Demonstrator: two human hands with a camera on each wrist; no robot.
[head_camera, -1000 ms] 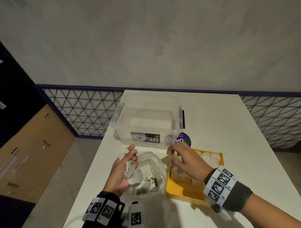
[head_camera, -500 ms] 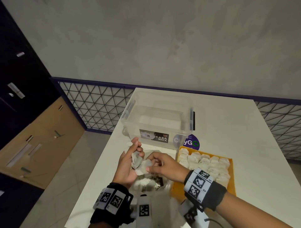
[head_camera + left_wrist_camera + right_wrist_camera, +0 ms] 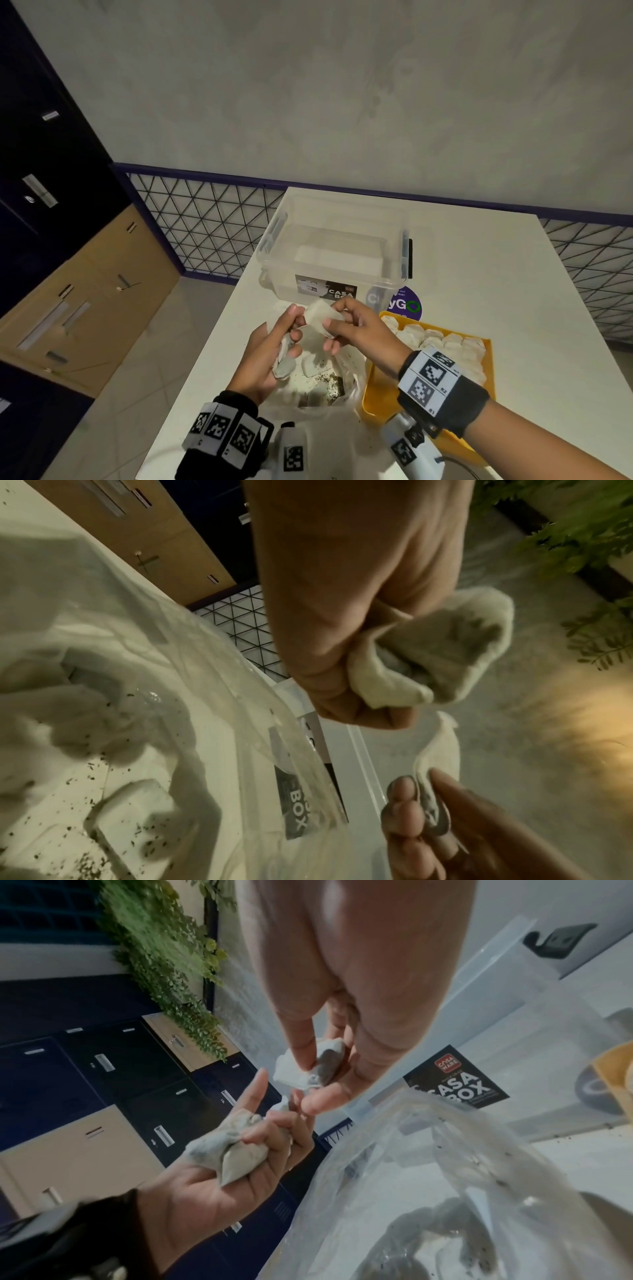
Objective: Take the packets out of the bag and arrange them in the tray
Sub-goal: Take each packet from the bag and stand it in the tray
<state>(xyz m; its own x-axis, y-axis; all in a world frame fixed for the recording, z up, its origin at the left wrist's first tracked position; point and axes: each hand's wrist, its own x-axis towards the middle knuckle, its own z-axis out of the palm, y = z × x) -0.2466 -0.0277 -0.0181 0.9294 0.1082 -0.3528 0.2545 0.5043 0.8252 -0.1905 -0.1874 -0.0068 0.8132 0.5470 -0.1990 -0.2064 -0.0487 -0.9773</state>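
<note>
Half a second ago the right hand [image 3: 356, 329] was low over the bag mouth, meeting the left hand; now it has lifted, its fingers [image 3: 301, 1053] pinching one packet [image 3: 320, 317] clear above the bag [image 3: 346, 370]. That packet is free and ready to carry to the tray [image 3: 380, 394] at about 3 o'clock from the bag. The left hand [image 3: 270, 356] has kept its place at the bag's 9 o'clock side, fingers [image 3: 274, 1137] curled round a bunch of packets [image 3: 229, 1153]; how many is hard to tell, perhaps two or three.

The clear bag lies open on the bench [image 3: 513, 274], with a few packets and dark loose specks inside. The yellow tray holds rows of packets [image 3: 442, 342] across its far half; its near part shows bare. At 12 o'clock stands a clear storage box [image 3: 335, 260], which seems to hold nothing, though its walls blur the view.
</note>
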